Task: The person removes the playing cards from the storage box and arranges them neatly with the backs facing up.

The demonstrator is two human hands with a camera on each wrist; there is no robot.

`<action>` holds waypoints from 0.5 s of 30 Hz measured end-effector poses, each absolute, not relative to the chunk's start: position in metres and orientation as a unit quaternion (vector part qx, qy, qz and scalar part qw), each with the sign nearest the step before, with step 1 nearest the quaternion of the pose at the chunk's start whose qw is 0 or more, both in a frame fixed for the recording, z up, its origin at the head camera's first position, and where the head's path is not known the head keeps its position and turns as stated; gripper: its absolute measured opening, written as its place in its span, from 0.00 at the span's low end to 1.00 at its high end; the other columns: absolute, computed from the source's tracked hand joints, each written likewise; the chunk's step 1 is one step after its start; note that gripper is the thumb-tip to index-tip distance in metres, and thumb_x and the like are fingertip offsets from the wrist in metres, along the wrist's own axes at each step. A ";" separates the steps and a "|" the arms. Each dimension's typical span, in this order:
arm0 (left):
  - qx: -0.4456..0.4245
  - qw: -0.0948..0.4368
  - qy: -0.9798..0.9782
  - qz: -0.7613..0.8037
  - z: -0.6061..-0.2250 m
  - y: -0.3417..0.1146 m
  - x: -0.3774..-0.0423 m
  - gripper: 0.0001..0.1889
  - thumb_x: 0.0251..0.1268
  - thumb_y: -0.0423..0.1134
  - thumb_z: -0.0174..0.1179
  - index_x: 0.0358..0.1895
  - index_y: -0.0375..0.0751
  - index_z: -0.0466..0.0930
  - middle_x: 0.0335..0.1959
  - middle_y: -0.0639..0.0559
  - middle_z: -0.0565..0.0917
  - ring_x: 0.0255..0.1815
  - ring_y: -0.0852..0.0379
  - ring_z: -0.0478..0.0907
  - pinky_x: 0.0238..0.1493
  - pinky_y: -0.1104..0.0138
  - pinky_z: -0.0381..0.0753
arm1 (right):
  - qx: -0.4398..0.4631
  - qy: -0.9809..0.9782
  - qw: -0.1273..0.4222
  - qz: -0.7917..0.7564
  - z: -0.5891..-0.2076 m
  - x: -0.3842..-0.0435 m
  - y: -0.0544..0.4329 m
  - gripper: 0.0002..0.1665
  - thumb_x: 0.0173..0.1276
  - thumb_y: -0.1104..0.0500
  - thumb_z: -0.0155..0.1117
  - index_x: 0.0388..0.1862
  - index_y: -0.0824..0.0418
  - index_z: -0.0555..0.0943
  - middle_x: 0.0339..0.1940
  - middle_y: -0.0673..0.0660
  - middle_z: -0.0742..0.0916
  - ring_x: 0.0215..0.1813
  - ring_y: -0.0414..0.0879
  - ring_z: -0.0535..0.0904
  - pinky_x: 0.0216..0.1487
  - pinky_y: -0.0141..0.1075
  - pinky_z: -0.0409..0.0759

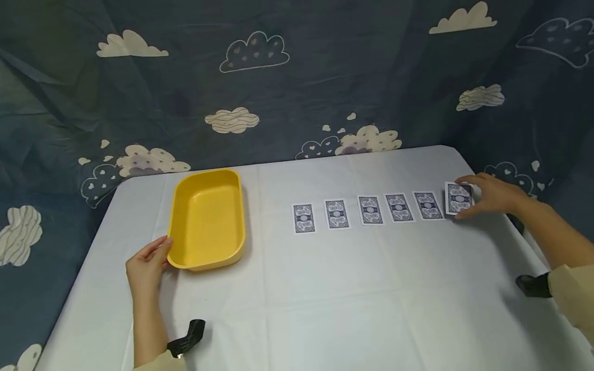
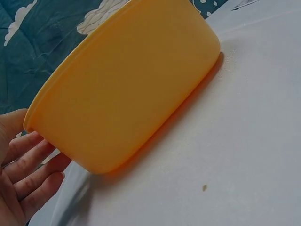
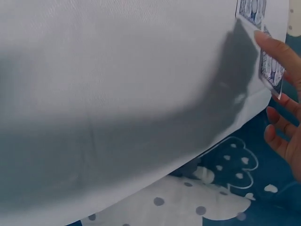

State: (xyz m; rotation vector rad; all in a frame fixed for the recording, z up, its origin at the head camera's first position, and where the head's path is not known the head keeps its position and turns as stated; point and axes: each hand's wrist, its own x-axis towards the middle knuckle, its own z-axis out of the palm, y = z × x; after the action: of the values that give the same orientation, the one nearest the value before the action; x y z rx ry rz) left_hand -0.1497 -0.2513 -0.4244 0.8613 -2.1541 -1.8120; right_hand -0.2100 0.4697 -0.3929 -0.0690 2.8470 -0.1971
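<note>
My left hand (image 1: 147, 265) is at the near left corner of a yellow plastic basin (image 1: 206, 221), thumb and fingers pinching its rim. In the left wrist view, several fingers (image 2: 40, 186) spread below that rim against the outer wall. Far to the right, my right hand (image 1: 494, 194) grips a face-down playing card (image 1: 459, 198) by its edges, between the thumb and a finger. That card, with a dark blue patterned back, stands at the right end of a row of playing cards, close beside its neighbour (image 1: 428, 205). In the right wrist view the held card (image 3: 271, 70) is tilted.
Several more face-down playing cards (image 1: 370, 210) lie spaced out in a row across the table. A white cloth (image 1: 325, 319) covers the tabletop, whose right edge runs beneath my right forearm. Behind hangs a dark curtain (image 1: 325, 77) with printed clouds.
</note>
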 end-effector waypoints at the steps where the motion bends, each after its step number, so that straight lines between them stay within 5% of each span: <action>1: 0.291 0.097 -0.732 -0.609 -0.424 -0.251 -0.150 0.27 0.48 0.50 0.69 0.50 0.36 0.80 0.17 0.71 0.80 0.16 0.70 0.76 0.21 0.79 0.76 | -0.026 0.986 0.147 -0.070 -0.394 -0.210 0.473 0.61 0.35 0.32 0.74 0.64 0.61 0.63 0.56 0.75 0.65 0.49 0.68 0.67 0.40 0.67 0.70; 7: 0.310 0.076 -0.734 -0.599 -0.423 -0.254 -0.150 0.29 0.46 0.53 0.69 0.51 0.39 0.80 0.16 0.70 0.80 0.15 0.70 0.76 0.21 0.79 0.76 | -0.040 0.982 0.169 -0.070 -0.401 -0.214 0.481 0.60 0.34 0.35 0.76 0.64 0.61 0.64 0.58 0.74 0.65 0.52 0.71 0.66 0.45 0.68 0.67; 10: 0.307 0.081 -0.734 -0.600 -0.423 -0.254 -0.150 0.25 0.47 0.52 0.69 0.48 0.42 0.82 0.16 0.70 0.80 0.15 0.70 0.76 0.20 0.79 0.76 | -0.047 0.980 0.177 -0.077 -0.403 -0.217 0.482 0.59 0.34 0.38 0.78 0.63 0.62 0.65 0.59 0.74 0.64 0.55 0.74 0.62 0.49 0.73 0.61; 15: 0.297 0.091 -0.732 -0.606 -0.424 -0.251 -0.151 0.17 0.48 0.50 0.69 0.42 0.48 0.84 0.15 0.69 0.80 0.15 0.69 0.77 0.20 0.79 0.76 | -0.059 0.977 0.183 -0.096 -0.414 -0.222 0.489 0.59 0.31 0.41 0.80 0.62 0.64 0.67 0.56 0.74 0.66 0.53 0.71 0.65 0.49 0.69 0.64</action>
State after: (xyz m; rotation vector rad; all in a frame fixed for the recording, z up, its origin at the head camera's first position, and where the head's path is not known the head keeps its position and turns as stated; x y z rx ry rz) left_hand -0.1508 -0.2511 -0.4238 0.8840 -2.1760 -1.8011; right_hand -0.2221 0.4893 -0.4139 -0.1674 2.7556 -0.2722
